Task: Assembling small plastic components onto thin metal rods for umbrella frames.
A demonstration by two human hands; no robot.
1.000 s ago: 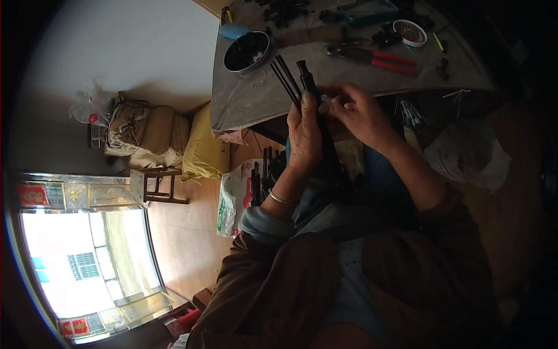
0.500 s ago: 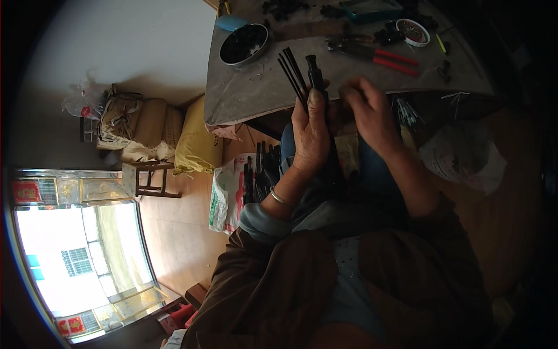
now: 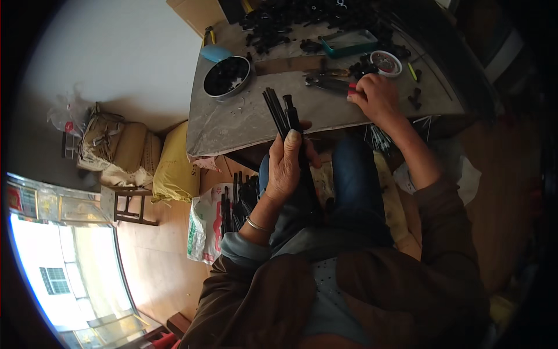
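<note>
Several thin black rods and a thicker black tube with a narrowed, collared end stick up out of my left hand. Its thumb presses along them, and they point toward the table. Farther right, my right hand is over the table with its fingers closed round the handles of red-handled pliers. The dark jaws of the pliers point left, and most of the handles are hidden under the hand. Small black parts lie just beyond that hand, beside a round white lid holding small bits.
The grey table bears a bowl of black pieces, a wooden strip, a green tray and a heap of black parts. White ties show below its edge. Yellow sacks stand left.
My right hand has left the space beside my left hand and reached forward onto the pliers' handles. My left hand still holds the rods and tube. The view has shifted, showing more of the table.
</note>
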